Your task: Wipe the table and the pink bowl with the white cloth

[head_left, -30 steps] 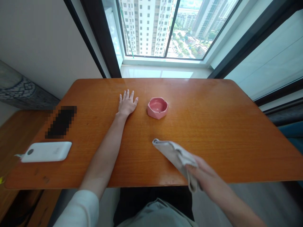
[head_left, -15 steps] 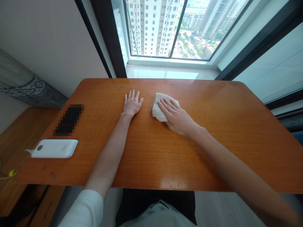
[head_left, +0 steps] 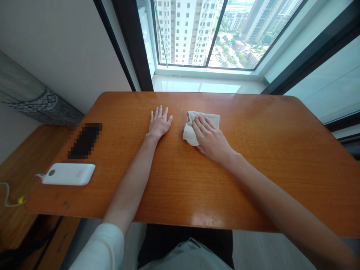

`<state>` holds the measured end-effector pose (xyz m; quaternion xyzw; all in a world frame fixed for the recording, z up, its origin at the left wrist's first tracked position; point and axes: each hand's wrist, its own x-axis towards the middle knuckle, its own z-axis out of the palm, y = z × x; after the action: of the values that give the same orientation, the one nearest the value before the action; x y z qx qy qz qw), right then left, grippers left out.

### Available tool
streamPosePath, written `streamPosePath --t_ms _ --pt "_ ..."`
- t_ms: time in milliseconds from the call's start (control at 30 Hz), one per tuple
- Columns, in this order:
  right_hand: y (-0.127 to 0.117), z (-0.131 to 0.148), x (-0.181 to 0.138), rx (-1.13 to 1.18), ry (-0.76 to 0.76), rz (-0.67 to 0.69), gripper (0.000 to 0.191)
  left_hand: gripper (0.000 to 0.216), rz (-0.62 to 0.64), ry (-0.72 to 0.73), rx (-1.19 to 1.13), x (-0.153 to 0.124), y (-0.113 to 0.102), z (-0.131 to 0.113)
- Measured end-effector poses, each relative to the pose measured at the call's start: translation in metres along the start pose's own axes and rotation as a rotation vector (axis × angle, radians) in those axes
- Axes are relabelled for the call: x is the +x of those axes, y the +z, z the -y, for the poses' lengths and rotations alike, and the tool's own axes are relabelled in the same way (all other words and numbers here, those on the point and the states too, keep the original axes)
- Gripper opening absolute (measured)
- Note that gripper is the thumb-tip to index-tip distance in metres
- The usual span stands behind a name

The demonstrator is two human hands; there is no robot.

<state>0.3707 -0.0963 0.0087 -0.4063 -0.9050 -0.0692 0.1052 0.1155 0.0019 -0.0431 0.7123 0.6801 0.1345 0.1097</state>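
Observation:
My left hand (head_left: 159,123) lies flat on the orange wooden table (head_left: 253,157), fingers spread, holding nothing. Just to its right, my right hand (head_left: 209,139) rests on a beige cloth (head_left: 212,119), fingers close together and curved over it, pressing it down. The cloth bunches up under my thumb and spreads out past my fingertips. No pink bowl is visible; whatever lies under the cloth and hand is hidden.
A white power bank (head_left: 70,174) with a cable lies near the table's left edge, and a blurred dark object (head_left: 84,140) sits behind it. A lower wooden surface (head_left: 17,161) adjoins on the left. A window sill (head_left: 205,84) runs behind the table.
My right hand carried the cloth from the front edge to the far middle, where a pink bowl stood; the bowl no longer shows. My left hand stayed put.

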Motion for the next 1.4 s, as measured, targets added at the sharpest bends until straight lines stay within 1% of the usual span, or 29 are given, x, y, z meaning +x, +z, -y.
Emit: streamPosePath --t_ms 100,167,267,333,367,400,467,500,533,567,633,667,700,767,867,933,1067,1167,1267,1333,1400 --pt "-0.002 0.002 0.003 0.019 -0.018 0.016 0.035 0.075 -0.030 0.006 -0.017 0.001 0.002 0.002" --pt "0.002 0.000 0.005 0.033 -0.004 0.003 0.019 0.071 -0.067 0.014 -0.044 0.002 0.004 0.005" --pt "0.017 -0.006 0.004 0.057 0.000 -0.117 0.011 0.060 -0.155 0.089 -0.136 0.003 0.005 0.003" --pt "0.026 -0.010 0.002 0.154 0.021 -0.241 0.008 0.054 -0.231 0.194 -0.253 -0.001 0.005 -0.006" --pt "0.029 -0.012 0.002 0.249 0.069 -0.314 0.007 0.052 -0.271 0.257 -0.326 -0.006 0.006 -0.014" --pt "0.031 -0.014 0.002 0.383 0.154 -0.389 0.009 0.052 -0.305 0.326 -0.405 -0.012 0.007 -0.024" --pt "0.031 -0.014 0.002 0.740 0.409 -0.523 0.022 0.054 -0.358 0.463 -0.543 -0.029 0.011 -0.046" --pt "0.031 -0.014 0.002 0.927 0.540 -0.575 0.029 0.056 -0.353 0.537 -0.575 -0.038 0.014 -0.056" --pt "0.031 -0.012 0.001 1.091 0.650 -0.615 0.034 0.062 -0.333 0.636 -0.565 -0.048 0.017 -0.066" --pt "0.031 -0.009 0.001 1.221 0.732 -0.651 0.037 0.074 -0.313 0.719 -0.528 -0.057 0.020 -0.073" --pt "0.032 -0.001 -0.003 1.365 0.821 -0.713 0.038 0.102 -0.321 0.809 -0.450 -0.069 0.026 -0.082" --pt "0.033 0.003 -0.005 1.390 0.848 -0.729 0.037 0.110 -0.336 0.838 -0.411 -0.073 0.028 -0.083" --pt "0.035 0.007 -0.007 1.399 0.868 -0.732 0.038 0.114 -0.353 0.863 -0.381 -0.075 0.029 -0.083" --pt "0.036 0.014 -0.010 1.388 0.881 -0.711 0.041 0.116 -0.370 0.908 -0.336 -0.075 0.029 -0.080" --pt "0.034 0.018 -0.011 1.349 0.871 -0.677 0.046 0.122 -0.339 0.957 -0.302 -0.070 0.027 -0.073" --pt "0.030 0.018 -0.009 1.344 0.885 -0.674 0.045 0.119 -0.323 0.975 -0.262 -0.067 0.026 -0.068" --pt "0.023 0.019 -0.007 1.400 0.891 -0.751 0.039 0.098 -0.337 1.005 -0.216 -0.066 0.024 -0.062" --pt "0.024 0.020 -0.010 1.387 0.814 -0.777 0.035 0.096 -0.316 0.988 -0.314 -0.066 0.022 -0.061" --pt "0.030 0.021 -0.015 1.293 0.759 -0.745 0.033 0.105 -0.264 0.934 -0.469 -0.066 0.020 -0.061" --pt "0.033 0.023 -0.017 1.267 0.740 -0.722 0.035 0.107 -0.241 0.916 -0.569 -0.066 0.019 -0.061" --pt "0.034 0.024 -0.019 1.284 0.723 -0.719 0.038 0.104 -0.234 0.903 -0.658 -0.067 0.018 -0.062"
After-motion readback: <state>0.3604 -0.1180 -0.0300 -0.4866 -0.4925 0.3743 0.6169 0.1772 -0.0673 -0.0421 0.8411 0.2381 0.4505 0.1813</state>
